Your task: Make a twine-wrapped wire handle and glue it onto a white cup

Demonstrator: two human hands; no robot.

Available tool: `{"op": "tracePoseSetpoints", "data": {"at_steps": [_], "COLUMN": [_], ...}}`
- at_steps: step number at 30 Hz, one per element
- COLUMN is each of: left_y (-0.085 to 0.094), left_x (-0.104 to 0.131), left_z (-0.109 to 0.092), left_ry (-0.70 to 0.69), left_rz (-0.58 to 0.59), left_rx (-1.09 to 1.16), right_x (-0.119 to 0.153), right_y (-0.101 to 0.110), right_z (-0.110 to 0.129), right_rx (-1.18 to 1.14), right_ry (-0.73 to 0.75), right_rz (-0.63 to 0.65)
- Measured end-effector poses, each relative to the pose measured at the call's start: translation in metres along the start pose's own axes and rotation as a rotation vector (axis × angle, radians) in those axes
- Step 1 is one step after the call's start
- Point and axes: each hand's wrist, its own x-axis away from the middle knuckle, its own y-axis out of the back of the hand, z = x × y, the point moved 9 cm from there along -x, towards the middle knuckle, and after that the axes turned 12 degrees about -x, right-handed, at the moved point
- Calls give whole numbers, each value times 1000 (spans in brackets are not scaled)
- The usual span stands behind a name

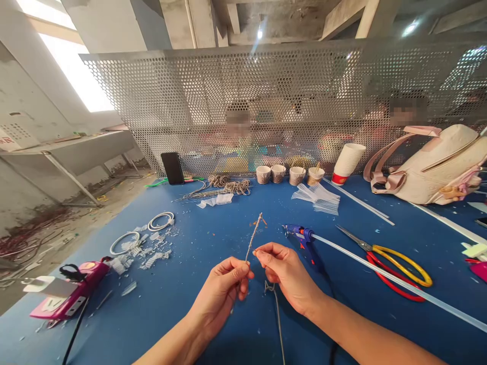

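My left hand [228, 281] is closed in a pinch on the lower end of a thin twine-wrapped stem [254, 234], which stands tilted up with small orange-brown bits near its tip. Just to the right, my right hand [283, 274] is pinched shut close to the stem, seemingly on the loose twine; its fingertips hide most of the grip. Below that hand, grey-beige twine [279, 319] hangs in a small tangle and runs down toward the near edge. A blue glue gun [300, 234] with a long translucent glue stick [380, 276] lies beyond my right hand.
Scissors [380, 253] with red and yellow handles lie right. Behind are paper cups [297, 175], stacked cups [348, 162], clear strips [317, 197], twine bundles [236, 186], a phone [172, 168] and a backpack [437, 167]. A pink power strip [72, 294] and white rings [125, 243] lie left.
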Motion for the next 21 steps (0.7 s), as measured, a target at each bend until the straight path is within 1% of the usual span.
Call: {"op": "tracePoseSetpoints", "data": {"at_steps": [7, 10, 14, 18, 21], "left_y": [3, 2, 1, -3, -8], "left_x": [-1, -1, -2, 0, 3], "left_z": [3, 6, 5, 9, 13], "left_ry": [3, 15, 7, 78, 139], "left_rz": [-22, 9, 56, 108, 136], "left_rx": [-7, -5, 68, 138, 149], "right_x": [2, 2, 0, -2, -4], "right_y": [1, 1, 4, 7, 9], "right_z": [0, -1, -3, -2, -1], "right_rx": [22, 23, 0, -32, -44], "right_ry": [7, 1, 2, 21, 30], "right_rz": [9, 14, -1, -35, -53]}}
